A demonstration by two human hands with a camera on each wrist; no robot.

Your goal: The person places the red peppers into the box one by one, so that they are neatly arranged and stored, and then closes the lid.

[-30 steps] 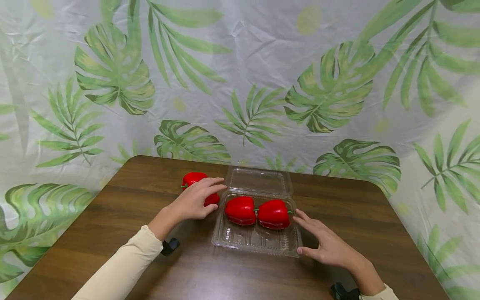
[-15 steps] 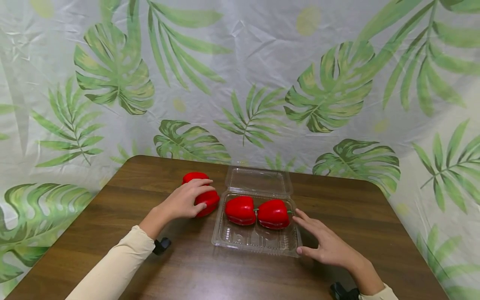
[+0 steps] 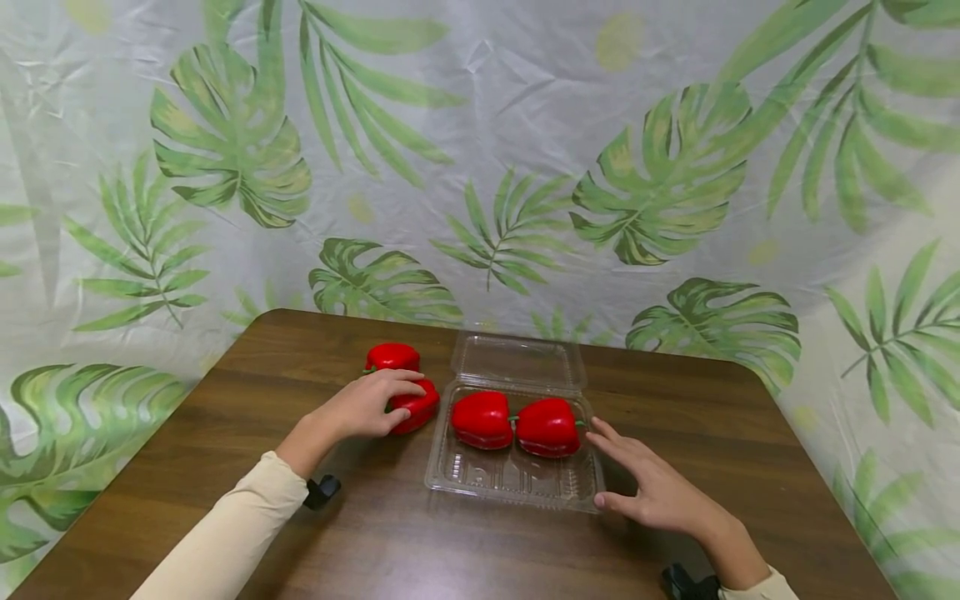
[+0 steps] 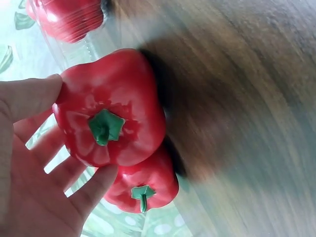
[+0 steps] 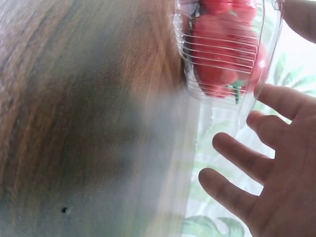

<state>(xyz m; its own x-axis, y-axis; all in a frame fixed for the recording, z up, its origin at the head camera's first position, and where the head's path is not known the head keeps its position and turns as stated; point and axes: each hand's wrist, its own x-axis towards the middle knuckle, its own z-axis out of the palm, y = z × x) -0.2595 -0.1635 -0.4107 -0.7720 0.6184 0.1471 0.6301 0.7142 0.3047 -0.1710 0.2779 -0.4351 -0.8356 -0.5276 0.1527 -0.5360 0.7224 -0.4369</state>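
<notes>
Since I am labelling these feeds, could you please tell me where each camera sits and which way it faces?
Head: worn on the head, facing forward and down at the table, container and red peppers; left hand, right hand and sleeves show.
Left wrist: worn on that wrist, facing past the palm to the gripped pepper; thumb and fingers show.
Right wrist: worn on that wrist, facing across the table towards the container's side; spread fingers and palm show.
Shared: head and left wrist show the gripped pepper; head and right wrist, the container.

Left sleeve [image 3: 221, 525], cream, creased at the cuff [image 3: 281, 473]; right sleeve [image 3: 761, 587], cream; left wrist device [image 3: 322, 492] and right wrist device [image 3: 684, 582], black.
</notes>
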